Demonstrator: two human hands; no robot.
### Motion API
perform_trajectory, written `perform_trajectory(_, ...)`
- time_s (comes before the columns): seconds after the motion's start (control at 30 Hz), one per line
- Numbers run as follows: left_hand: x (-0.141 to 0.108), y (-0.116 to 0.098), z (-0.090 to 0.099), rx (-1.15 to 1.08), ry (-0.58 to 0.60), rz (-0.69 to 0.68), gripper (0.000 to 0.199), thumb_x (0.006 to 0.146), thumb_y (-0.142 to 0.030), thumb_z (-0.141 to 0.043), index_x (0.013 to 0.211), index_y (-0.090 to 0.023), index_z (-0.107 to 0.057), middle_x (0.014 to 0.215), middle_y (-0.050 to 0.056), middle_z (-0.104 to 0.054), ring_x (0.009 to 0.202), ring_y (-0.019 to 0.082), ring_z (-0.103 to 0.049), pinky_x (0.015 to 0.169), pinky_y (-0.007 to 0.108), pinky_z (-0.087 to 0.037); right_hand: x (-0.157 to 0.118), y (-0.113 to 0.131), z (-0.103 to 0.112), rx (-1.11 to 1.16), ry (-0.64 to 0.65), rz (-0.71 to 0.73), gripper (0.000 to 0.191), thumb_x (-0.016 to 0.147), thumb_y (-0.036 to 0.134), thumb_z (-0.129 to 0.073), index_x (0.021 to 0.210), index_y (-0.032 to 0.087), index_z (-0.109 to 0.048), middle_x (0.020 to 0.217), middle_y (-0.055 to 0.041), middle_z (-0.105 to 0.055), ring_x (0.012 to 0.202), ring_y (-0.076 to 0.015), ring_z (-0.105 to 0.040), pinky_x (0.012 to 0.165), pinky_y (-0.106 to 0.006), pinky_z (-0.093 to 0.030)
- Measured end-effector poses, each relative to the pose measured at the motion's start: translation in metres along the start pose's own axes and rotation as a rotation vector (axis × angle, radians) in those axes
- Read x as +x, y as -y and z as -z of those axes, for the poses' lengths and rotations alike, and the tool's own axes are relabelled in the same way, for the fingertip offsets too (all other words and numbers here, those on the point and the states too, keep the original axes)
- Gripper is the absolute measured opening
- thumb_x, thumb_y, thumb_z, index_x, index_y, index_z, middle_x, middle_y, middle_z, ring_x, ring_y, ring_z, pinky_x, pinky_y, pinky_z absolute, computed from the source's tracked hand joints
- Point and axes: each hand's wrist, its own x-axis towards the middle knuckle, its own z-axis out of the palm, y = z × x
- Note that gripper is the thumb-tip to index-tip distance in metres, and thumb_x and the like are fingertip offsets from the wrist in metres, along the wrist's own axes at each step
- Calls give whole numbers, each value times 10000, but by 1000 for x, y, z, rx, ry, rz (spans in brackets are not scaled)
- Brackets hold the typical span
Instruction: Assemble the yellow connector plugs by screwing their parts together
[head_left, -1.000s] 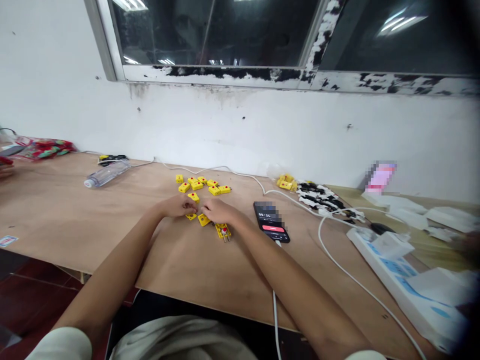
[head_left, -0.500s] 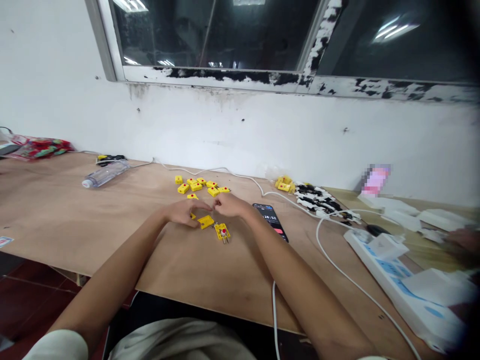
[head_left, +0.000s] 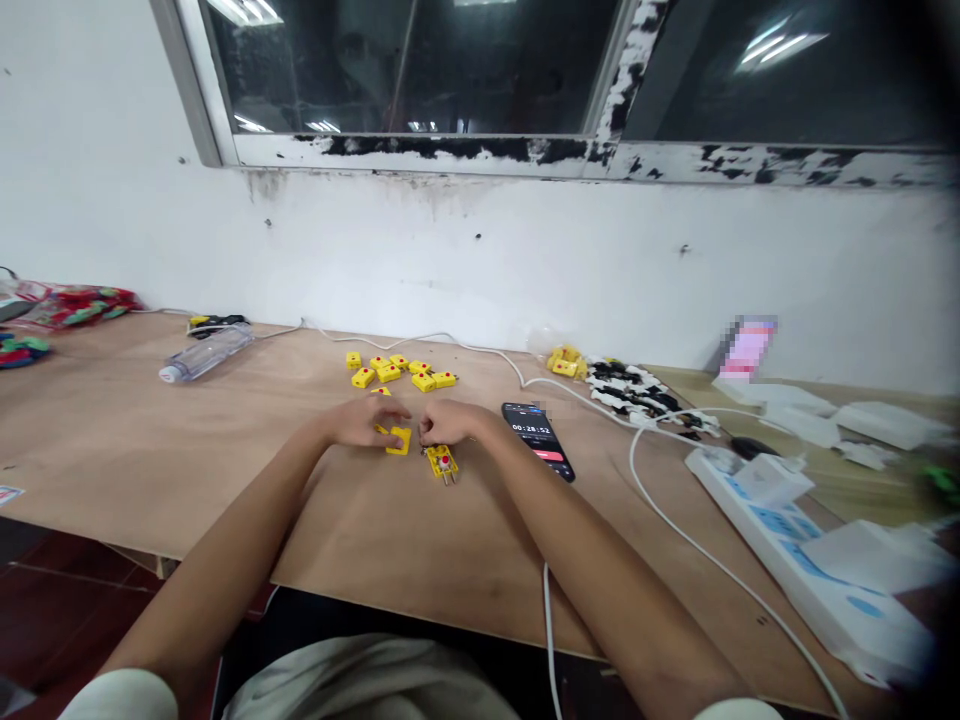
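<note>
My left hand (head_left: 363, 421) rests on the table with its thumb on a yellow plastic plug cover (head_left: 401, 441); the fingers arch above it and partly hide another yellow piece. Close by on the right, my right hand (head_left: 444, 421) is closed in a pinch, and whatever is between its fingertips is too small to make out. Just below those fingertips lies an opened yellow plug half (head_left: 442, 463) with a red dot and two metal pins pointing toward me. Tiny metal bits (head_left: 424, 451) sit at its left edge.
Several yellow plugs (head_left: 388, 373) with red dots lie beyond my hands. A phone (head_left: 538, 441) showing a timer is to the right, near black and white parts (head_left: 634, 390). A power strip (head_left: 795, 560) and white cables occupy the right side; a clear bottle (head_left: 207, 353) lies left.
The yellow cover has shifted left, away from the plug half, and turned, with my left thumb now on it. My right hand has come down nearer the plug half.
</note>
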Motion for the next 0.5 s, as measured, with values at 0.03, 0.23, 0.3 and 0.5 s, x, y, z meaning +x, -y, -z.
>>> perform_trajectory(0.03,-3,1,4,13,-26,36,479,812,-400,-649,1226,-158,-640,1210,116,-685,1089,257,-641,937,339,-502,-1,1,0,3,-3,-1,143,792,246,-631,827,151,-732,795,-34,-713,651,-139,-578,542,-232,-349)
perform_trajectory(0.23,-14,10,18,12,71,171,444,696,-292,-654,1115,-148,-685,999,77,-718,851,213,-665,727,278,-520,-6,-2,7,38,-70,-4,83,770,190,-607,733,144,-666,739,-41,-673,642,-152,-554,558,-252,-337)
perform_trajectory(0.3,-14,11,17,-27,124,218,447,665,-267,-657,1097,-155,-681,892,44,-700,790,190,-650,681,255,-501,-10,-3,12,74,-112,5,91,765,141,-586,803,145,-669,832,-59,-700,706,-168,-581,592,-253,-367)
perform_trajectory(0.5,-9,9,14,-91,167,245,313,667,-393,-720,876,-168,-661,762,11,-641,720,171,-604,624,245,-459,-38,-7,15,228,-332,29,327,865,87,-415,1120,167,-605,1192,-109,-663,999,-194,-598,809,-281,-447)
